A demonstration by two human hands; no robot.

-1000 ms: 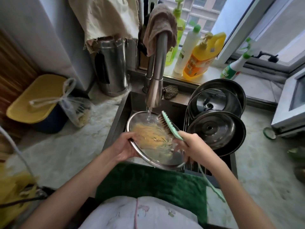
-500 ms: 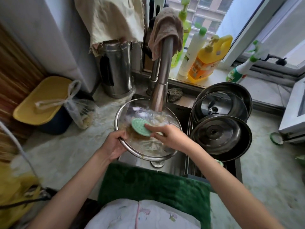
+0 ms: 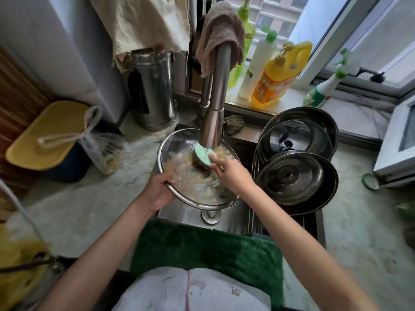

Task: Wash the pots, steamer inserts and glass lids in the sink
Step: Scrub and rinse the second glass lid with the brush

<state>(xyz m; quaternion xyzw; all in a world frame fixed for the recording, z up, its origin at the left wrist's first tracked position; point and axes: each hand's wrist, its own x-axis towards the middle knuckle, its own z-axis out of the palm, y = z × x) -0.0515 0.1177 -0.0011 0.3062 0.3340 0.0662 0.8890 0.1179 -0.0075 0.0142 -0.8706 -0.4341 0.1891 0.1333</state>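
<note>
Over the sink (image 3: 235, 215), under the faucet (image 3: 216, 95), I hold the glass lid (image 3: 197, 169) tilted, my left hand (image 3: 159, 190) clamped on its near-left metal rim. My right hand (image 3: 231, 173) grips the green brush (image 3: 203, 154), pressed onto the lid's upper face. Wet and soapy, the glass looks slippery, stiff and breakable, so I judge the rim the safest hold. Washed pots (image 3: 298, 176) stand racked to the right.
</note>
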